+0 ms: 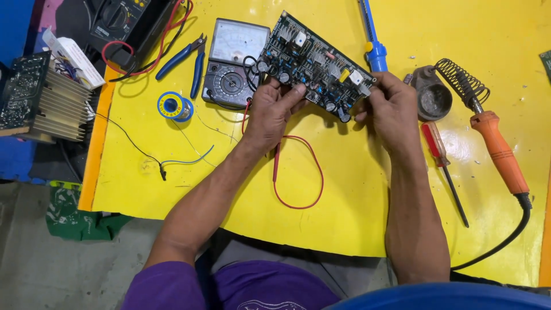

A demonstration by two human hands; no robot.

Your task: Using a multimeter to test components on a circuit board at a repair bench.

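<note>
A bright yellow sheet covers the bench almost edge to edge, glossy and scuffed with small dark specks, and past its near edge there is bare grey floor with a crumpled green rag lying by the near left corner. Off the left edge stands a ribbed metal heat sink with a dark board fixed to it. At the far edge, towards the middle, rests an analogue meter, its red lead looping down towards the near edge. Along the right side lies an orange-handled soldering iron with its coiled stand, and just beside it a red-handled screwdriver. Blue-handled pliers and a small reel of solder sit near the far left corner. The circuit board is held tilted above the far middle of the bench, partly over the meter. The left hand grips its lower left edge, fingers curled closed around it; the right hand pinches its right end, fingers likewise closed on the board.
</note>
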